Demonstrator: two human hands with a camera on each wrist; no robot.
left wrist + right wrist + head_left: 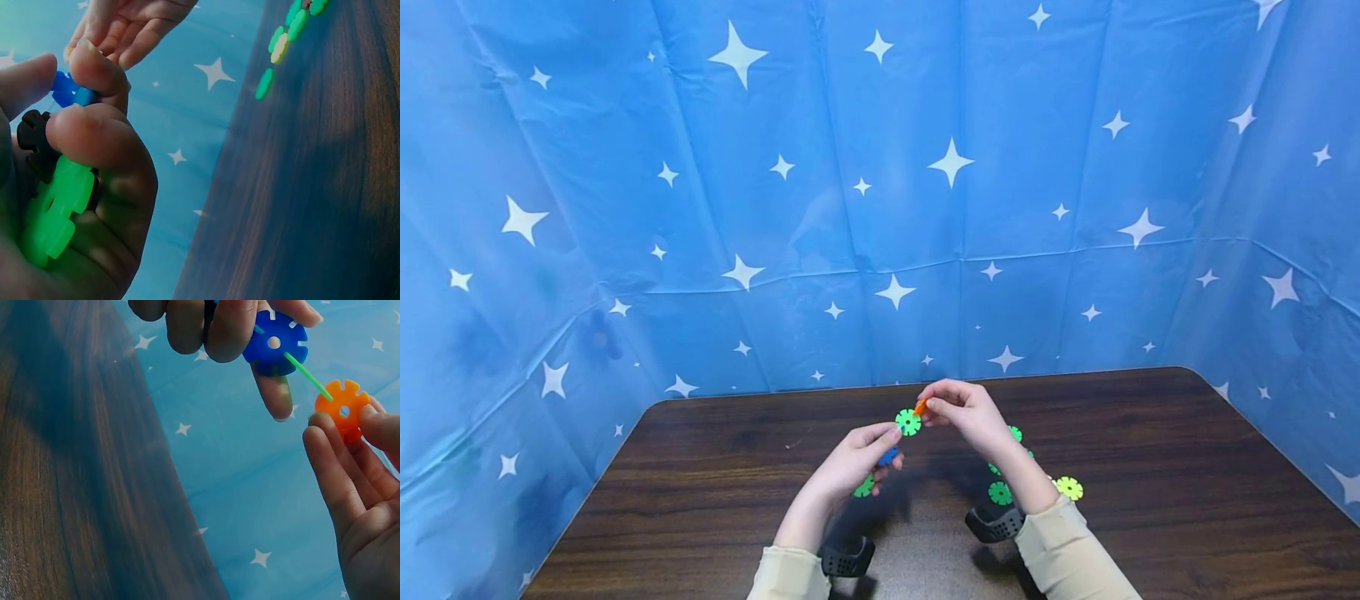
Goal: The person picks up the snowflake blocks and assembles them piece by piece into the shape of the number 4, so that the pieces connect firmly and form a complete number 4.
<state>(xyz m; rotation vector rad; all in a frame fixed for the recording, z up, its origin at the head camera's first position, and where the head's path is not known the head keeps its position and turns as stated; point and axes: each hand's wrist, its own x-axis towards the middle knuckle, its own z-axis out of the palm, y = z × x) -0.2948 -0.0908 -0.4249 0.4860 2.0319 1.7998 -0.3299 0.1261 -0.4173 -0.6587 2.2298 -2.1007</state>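
Observation:
My left hand holds a small chain of notched plastic discs over the table. In the left wrist view a green disc lies against the palm, with a black disc and a blue disc above it. Another green disc stands up past the left fingertips and shows edge-on from the right wrist, slotted at the blue one. My right hand pinches an orange disc between thumb and fingers. The orange rim meets the far edge of that green disc.
On the brown table, partly behind the right forearm, lie several loose discs, among them a green disc and a yellow disc. A blue star-patterned curtain hangs behind the table. Black bands sit at both wrists.

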